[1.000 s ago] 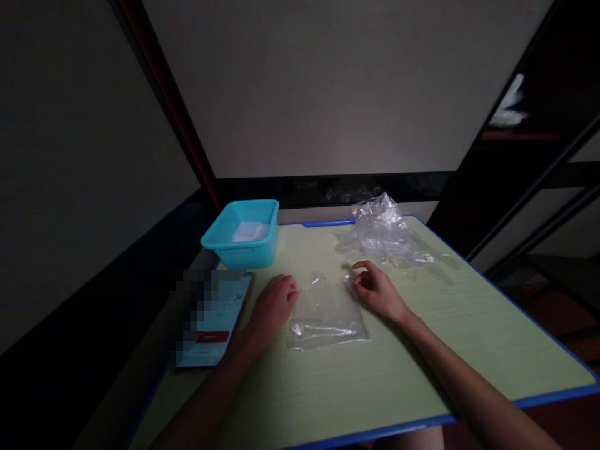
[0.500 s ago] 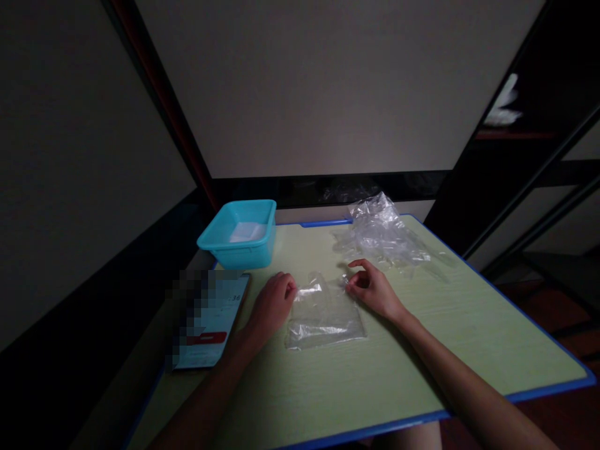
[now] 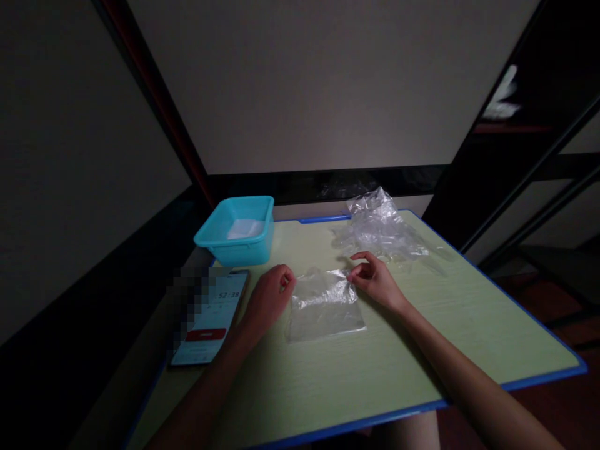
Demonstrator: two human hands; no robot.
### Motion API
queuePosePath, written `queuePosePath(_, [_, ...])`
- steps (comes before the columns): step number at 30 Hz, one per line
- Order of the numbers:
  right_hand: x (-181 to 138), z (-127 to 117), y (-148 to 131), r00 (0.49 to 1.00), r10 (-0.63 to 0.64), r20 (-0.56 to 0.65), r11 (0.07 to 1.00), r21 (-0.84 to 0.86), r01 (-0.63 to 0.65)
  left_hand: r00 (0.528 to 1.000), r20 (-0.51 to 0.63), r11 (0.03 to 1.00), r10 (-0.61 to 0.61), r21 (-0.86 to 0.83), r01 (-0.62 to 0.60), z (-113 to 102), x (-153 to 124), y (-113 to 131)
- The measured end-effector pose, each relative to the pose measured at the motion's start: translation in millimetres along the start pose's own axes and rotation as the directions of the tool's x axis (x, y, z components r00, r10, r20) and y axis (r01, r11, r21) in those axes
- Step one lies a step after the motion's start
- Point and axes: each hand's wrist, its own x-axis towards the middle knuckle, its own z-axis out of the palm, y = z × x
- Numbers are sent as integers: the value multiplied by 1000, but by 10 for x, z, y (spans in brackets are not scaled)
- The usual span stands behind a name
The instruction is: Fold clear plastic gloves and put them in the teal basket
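A clear plastic bag (image 3: pixel 325 304) lies flat on the pale green table (image 3: pixel 375 369) between my two hands. My left hand (image 3: pixel 269 298) rests at the bag's upper left corner with its fingers curled and pinching the edge. My right hand (image 3: pixel 375 280) pinches the upper right corner with thumb and forefinger while the other fingers stay raised. The top edge of the bag is pulled taut between the hands.
A teal plastic tub (image 3: pixel 237 229) with something white inside stands at the back left. A pile of crumpled clear plastic bags (image 3: pixel 382 227) lies at the back right. A phone (image 3: pixel 209 315) with a lit screen lies at the left edge. The table has a blue rim.
The bag's far edge, crumpled and folded a second ago, has been drawn out flat and wide between both hands. Each hand has closed on a corner.
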Motion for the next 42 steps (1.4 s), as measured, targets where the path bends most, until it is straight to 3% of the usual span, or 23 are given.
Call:
queuePosePath(6, [-22,33,79,999,-46,12,988,-147,47,1000,-21,1000,13,28,-12,74,14,-88])
queuePosePath(10, [-59,10,2,994,-107,-6,958,-270,101,995,-56,995,87,44,-84,150,-11,-106])
queuePosePath(14, [-119,-21,-121,966,-215,147,886,-386,256,983,-35,983,180,39,-179,238,-64,-54])
queuePosePath(16, [-137,-43,-127,968,-191,162,878,-412,242,979,-23,979,202,38,-201,271,-85,-38])
queuePosePath(22, [-47,-112,69,998,-3,-64,976,-219,-11,983,-58,984,176,36,-174,290,-81,-78])
queuePosePath(42, [121,5,124,996,85,4,996,-27,-85,964,-85,967,251,-29,-254,356,-93,-62])
